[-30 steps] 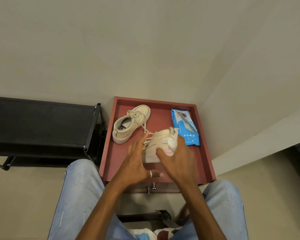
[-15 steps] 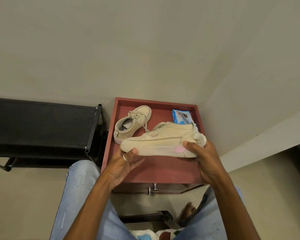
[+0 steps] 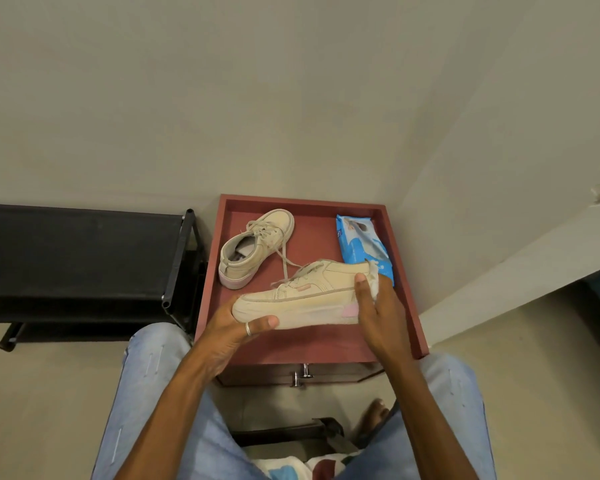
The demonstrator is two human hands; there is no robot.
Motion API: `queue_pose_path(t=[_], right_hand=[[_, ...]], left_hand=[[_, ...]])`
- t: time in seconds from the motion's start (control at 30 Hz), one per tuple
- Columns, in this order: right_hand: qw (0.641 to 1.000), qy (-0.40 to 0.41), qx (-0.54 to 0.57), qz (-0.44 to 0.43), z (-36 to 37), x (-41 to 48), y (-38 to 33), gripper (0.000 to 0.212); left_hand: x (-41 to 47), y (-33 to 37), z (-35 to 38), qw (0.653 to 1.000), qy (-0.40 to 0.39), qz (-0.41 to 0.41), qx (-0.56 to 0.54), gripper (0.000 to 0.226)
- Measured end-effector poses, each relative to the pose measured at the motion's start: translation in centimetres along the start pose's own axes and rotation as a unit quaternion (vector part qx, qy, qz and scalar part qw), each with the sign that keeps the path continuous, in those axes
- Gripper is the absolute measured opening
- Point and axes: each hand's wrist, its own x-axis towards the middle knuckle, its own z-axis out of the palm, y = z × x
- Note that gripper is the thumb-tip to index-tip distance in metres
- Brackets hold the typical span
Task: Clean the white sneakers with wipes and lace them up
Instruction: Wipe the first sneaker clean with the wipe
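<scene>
Both hands, left (image 3: 232, 332), right (image 3: 378, 317), clamp sneaker (image 3: 309, 296); second sneaker (image 3: 253, 247), wipes pack (image 3: 361, 244) on tray (image 3: 312, 344).

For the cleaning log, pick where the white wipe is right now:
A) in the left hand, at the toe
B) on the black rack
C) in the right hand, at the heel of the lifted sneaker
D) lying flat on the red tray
C: the wipe is bunched in the right hand against the heel of the sneaker, while the left hand grips the toe.
</scene>
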Motion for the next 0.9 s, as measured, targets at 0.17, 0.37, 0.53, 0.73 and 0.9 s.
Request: queue_pose_path(t=[0.17,0.37,0.53,0.73,0.9], right_hand=[[0.994,0.047,-0.093,0.011,3.1,-0.7,1.1,0.075],[0.978,-0.033,-0.192,0.076,5.9,-1.7,2.2,0.063],[0.956,-0.027,-0.279,0.09,6.7,-1.9,3.6,0.056],[0.976,0.012,-0.215,0.035,7.2,-0.3,3.9,0.045],[0.984,0.047,-0.111,0.129,6.5,2.1,4.2,0.042]], left_hand=[[-0.1,-0.1,0.3,0.998,0.046,0.022,0.039,0.068],[0.2,-1.3,-0.7,0.986,0.141,0.022,0.082,0.063],[0.7,-2.2,-1.1,0.979,0.16,0.015,0.128,0.068],[1.3,-2.6,-2.2,0.978,0.111,-0.01,0.175,0.075],[1.1,-3.0,-2.3,0.971,0.146,-0.004,0.191,0.103]])
